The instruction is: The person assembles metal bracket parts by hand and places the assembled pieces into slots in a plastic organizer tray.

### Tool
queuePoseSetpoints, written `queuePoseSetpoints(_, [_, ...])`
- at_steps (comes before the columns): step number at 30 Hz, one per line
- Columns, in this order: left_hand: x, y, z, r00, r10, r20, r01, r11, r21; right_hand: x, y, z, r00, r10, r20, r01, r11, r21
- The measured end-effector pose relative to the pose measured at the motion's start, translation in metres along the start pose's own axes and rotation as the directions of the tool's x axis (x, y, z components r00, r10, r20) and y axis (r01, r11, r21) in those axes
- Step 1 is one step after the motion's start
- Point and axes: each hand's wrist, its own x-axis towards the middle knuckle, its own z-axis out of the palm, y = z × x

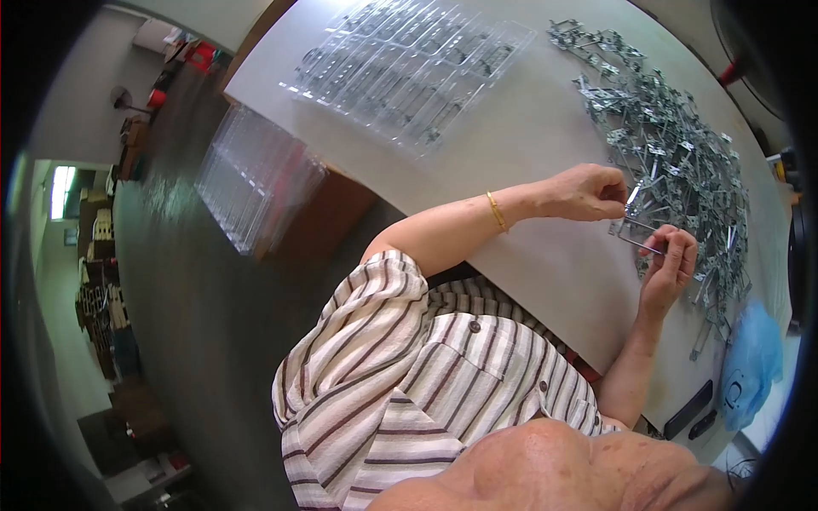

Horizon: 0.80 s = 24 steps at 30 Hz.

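My left hand (586,192), with a gold bracelet (497,212) on its wrist, is closed in a pinch at a small shiny metal piece beside the pile. My right hand (670,260) is closed on the thin rods of a metal bracket (637,236), whose flat end lies just below my left fingertips. Whether the two pieces are joined I cannot tell. Right behind both hands spreads a heap of loose metal brackets (682,162) with flat plates and thin arms.
Clear plastic trays (409,72) with metal parts in their slots lie on the white table (511,162). More clear trays (256,183) are stacked on a brown box (319,217) beside it. A blue plastic bag (752,366) and a black phone (688,409) lie near the right edge.
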Motion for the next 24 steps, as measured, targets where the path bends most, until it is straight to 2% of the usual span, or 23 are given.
queuePoseSetpoints(1, [-0.002, 0.013, -0.002, 0.999, -0.04, -0.031, 0.041, 0.999, 0.012, 0.001, 0.002, -0.003, 1.0, 0.008, -0.015, -0.008, 1.0, 0.001])
queuePoseSetpoints(3, [-0.006, 0.027, -0.005, 0.996, 0.033, -0.079, -0.029, 0.999, 0.044, 0.002, 0.005, -0.006, 0.999, 0.03, -0.018, -0.029, 0.999, 0.013])
queuePoseSetpoints(7, [-0.025, 0.059, -0.02, 0.936, 0.277, -0.215, -0.231, 0.948, 0.217, 0.002, 0.004, -0.004, 0.998, 0.055, -0.04, -0.055, 0.998, 0.015])
queuePoseSetpoints(10, [-0.062, 0.083, -0.048, 0.785, 0.532, -0.317, -0.344, 0.8, 0.492, 0.002, 0.003, -0.001, 0.998, 0.062, -0.012, -0.062, 0.998, 0.028])
queuePoseSetpoints(12, [-0.101, 0.099, -0.073, 0.694, 0.607, -0.387, -0.313, 0.738, 0.597, 0.001, 0.003, -0.001, 0.997, 0.069, 0.016, -0.07, 0.997, 0.037])
queuePoseSetpoints(14, [-0.139, 0.099, -0.103, 0.579, 0.66, -0.479, -0.224, 0.694, 0.685, 0.002, 0.006, 0.0, 0.995, 0.093, 0.039, -0.095, 0.994, 0.051])
queuePoseSetpoints(16, [-0.179, 0.101, -0.128, 0.434, 0.585, -0.685, -0.02, 0.766, 0.642, 0.0, 0.005, 0.002, 0.992, 0.109, 0.07, -0.113, 0.992, 0.052])
queuePoseSetpoints(18, [-0.228, 0.088, -0.168, 0.286, 0.539, -0.792, 0.126, 0.799, 0.589, -0.001, 0.004, 0.004, 0.986, 0.13, 0.101, -0.135, 0.99, 0.049])
queuePoseSetpoints(20, [-0.275, 0.078, -0.204, 0.182, 0.543, -0.82, 0.308, 0.76, 0.572, 0.0, 0.008, 0.003, 0.98, 0.155, 0.124, -0.161, 0.986, 0.044])
queuePoseSetpoints(22, [-0.319, 0.076, -0.231, 0.098, 0.587, -0.804, 0.576, 0.625, 0.526, -0.002, 0.009, 0.006, 0.974, 0.168, 0.155, -0.177, 0.983, 0.051])
queuePoseSetpoints(24, [-0.382, 0.053, -0.273, 0.07, 0.54, -0.838, 0.746, 0.53, 0.404, -0.003, 0.008, 0.008, 0.968, 0.181, 0.174, -0.193, 0.98, 0.051])
